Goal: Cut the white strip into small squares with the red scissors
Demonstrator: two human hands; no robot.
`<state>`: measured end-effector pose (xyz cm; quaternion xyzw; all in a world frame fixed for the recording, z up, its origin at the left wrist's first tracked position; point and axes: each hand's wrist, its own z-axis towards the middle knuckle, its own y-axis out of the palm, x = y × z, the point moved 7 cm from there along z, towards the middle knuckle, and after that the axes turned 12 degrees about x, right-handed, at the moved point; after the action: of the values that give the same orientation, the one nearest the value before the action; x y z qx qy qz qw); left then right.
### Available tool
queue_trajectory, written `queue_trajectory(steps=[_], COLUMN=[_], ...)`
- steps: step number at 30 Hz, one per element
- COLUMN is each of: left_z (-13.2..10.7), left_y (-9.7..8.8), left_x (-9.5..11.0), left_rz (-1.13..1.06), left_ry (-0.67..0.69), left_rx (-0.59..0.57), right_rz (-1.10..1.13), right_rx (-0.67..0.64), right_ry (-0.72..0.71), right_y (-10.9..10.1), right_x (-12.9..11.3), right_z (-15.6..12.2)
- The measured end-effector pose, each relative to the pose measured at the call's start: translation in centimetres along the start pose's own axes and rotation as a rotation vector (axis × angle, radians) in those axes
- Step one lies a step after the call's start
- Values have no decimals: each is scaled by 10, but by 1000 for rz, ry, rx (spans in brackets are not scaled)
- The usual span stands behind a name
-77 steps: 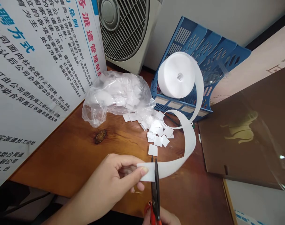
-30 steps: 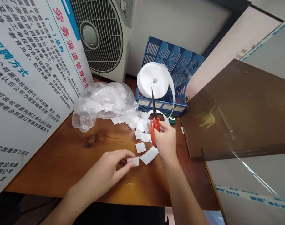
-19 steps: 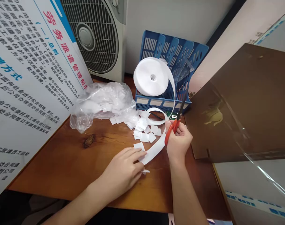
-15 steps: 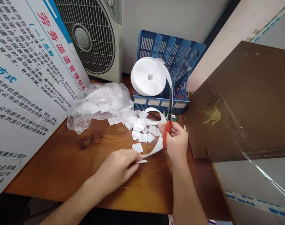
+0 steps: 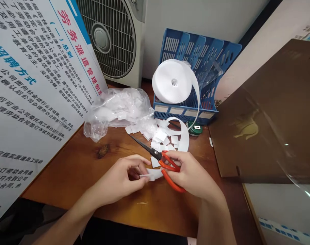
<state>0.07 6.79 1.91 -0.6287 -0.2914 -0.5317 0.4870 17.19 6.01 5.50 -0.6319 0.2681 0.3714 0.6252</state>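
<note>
While the left hand (image 5: 120, 178) pinches the white strip (image 5: 152, 175), the right hand (image 5: 193, 175) closes its grip round the scissors (image 5: 158, 157). Cut squares (image 5: 161, 136) litter the wooden bench (image 5: 68, 170).

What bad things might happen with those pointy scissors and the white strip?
The scissors in the right hand sit close to the left hand, which pinches the white strip; a slip might nick a finger. The strip curls back to the roll propped against the blue file rack; a hard tug may topple it.
</note>
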Motion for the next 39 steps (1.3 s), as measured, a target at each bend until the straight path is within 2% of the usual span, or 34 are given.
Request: queue_trajectory(steps=[5,11,16,19,23,26,39], left_z=[0,1,6,8,6,3,4], left_y=[10,11,8,10,11,12,8], left_x=[-13,-19,-12,-14,-16,-17,-25], left_rz=[21,-32,-217,-260,-268,-268,-243], left_ry=[-100,-182,-153,-173,-216,-236,-243], left_rx=[-61,-38,48,53,66,35,82], right_rz=[2,120,157,136,185,240,307], right_rx=[-61,-71,-43,-40,-33,-48,-56], right_ry=[0,71,99,94,117,127,193], right_y=[5,7,11,15,18,19,20], right_x=[3,4,-2,-5,-3,-3,6], right_z=[-3,-3,-1,1,3,1,4])
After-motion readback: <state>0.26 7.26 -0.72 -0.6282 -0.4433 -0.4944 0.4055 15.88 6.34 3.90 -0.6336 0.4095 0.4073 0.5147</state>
